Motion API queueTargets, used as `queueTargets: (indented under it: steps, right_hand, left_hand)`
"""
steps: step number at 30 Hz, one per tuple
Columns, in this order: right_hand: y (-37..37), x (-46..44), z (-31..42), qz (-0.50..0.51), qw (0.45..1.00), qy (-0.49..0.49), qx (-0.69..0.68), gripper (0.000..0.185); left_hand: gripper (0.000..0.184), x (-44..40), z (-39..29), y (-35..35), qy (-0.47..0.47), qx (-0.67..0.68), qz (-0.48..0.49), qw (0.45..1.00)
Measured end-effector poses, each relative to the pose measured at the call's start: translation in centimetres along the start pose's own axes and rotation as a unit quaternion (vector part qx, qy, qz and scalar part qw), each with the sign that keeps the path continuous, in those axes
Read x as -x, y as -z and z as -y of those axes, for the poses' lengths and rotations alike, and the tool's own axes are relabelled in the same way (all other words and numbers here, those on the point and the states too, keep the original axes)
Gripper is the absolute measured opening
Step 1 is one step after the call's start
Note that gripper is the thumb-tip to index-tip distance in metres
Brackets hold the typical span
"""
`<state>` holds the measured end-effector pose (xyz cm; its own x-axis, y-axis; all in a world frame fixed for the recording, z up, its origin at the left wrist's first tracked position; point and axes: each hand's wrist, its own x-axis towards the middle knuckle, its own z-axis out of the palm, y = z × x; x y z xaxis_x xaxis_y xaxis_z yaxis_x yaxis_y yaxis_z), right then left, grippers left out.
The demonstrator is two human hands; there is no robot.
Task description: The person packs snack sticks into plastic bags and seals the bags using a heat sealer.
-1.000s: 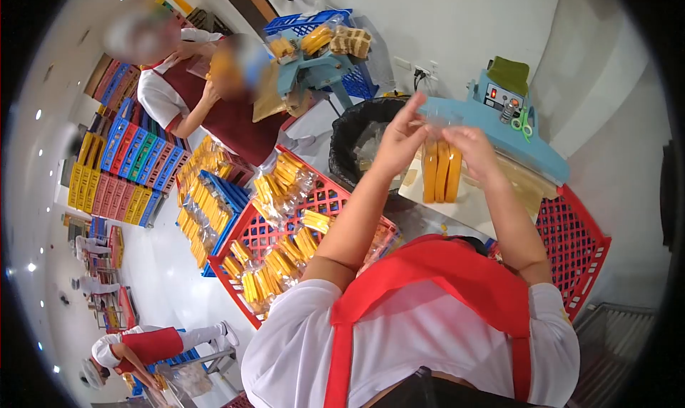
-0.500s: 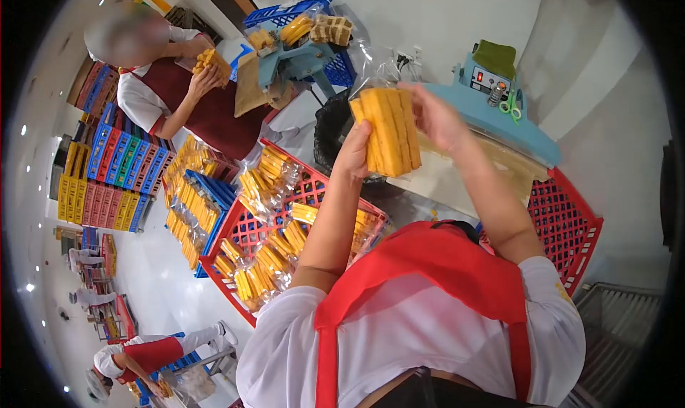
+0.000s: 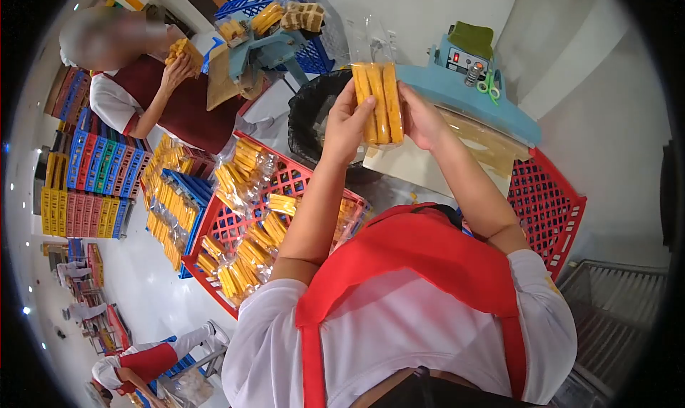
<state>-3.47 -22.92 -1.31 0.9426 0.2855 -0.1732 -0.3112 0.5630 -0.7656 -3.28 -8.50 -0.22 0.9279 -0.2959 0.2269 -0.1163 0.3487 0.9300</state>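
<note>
A clear plastic bag of long yellow bread-like sticks [image 3: 377, 108] is held upright in front of me, its loose, see-through top pointing up. My left hand [image 3: 347, 121] is closed on the bag's left side, with the thumb across the front. On the opposite side, my right hand [image 3: 422, 117] grips the edge; some of its fingers are hidden behind the bag. Just beyond and right of the hands stands a light-blue machine [image 3: 471, 97] with a control panel, a green cloth [image 3: 471, 39] and green-handled scissors [image 3: 489, 89] on it.
A red crate [image 3: 275, 183] with several filled bags stands at lower left, beside a blue crate [image 3: 189, 187] of more sticks. A black-lined bin [image 3: 303, 119] is beyond my left forearm. A co-worker [image 3: 153, 97] stands at upper left. Another red crate [image 3: 546, 208] is at right.
The bag has turned, so its sticks now face me side by side. My right hand has moved down from the bag's upper right to its side. The view has shifted slightly.
</note>
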Motion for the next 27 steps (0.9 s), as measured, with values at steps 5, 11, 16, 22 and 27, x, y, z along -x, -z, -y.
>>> queueTargets:
  steps: [5, 11, 16, 22, 27]
  right_hand:
    - [0.3, 0.1, 0.9, 0.044, 0.990, 0.093, 0.095, 0.041]
    - [-2.7, 0.4, 2.2, -0.005, 0.946, 0.245, 0.215, 0.042]
    - [-1.8, -4.6, 1.4, 0.072, 0.974, 0.076, 0.202, 0.030]
    - [-3.0, -5.0, -2.2, 0.073, 0.966, -0.194, 0.152, 0.025]
    - [-3.1, -5.8, -2.7, 0.081, 0.965, -0.220, 0.118, 0.025]
  left_hand:
    - [0.041, 0.6, 0.2, 0.1, 0.024, 0.123, 0.006, 0.992]
    - [0.038, 1.9, 0.2, 0.9, 0.135, 0.259, 0.023, 0.956]
    - [0.039, 4.2, -0.8, -0.7, 0.180, 0.484, 0.044, 0.855]
    - [0.035, 4.7, 0.0, 2.0, 0.243, 0.466, -0.091, 0.846]
    - [0.035, 5.2, -0.7, 2.0, 0.241, 0.479, -0.112, 0.837]
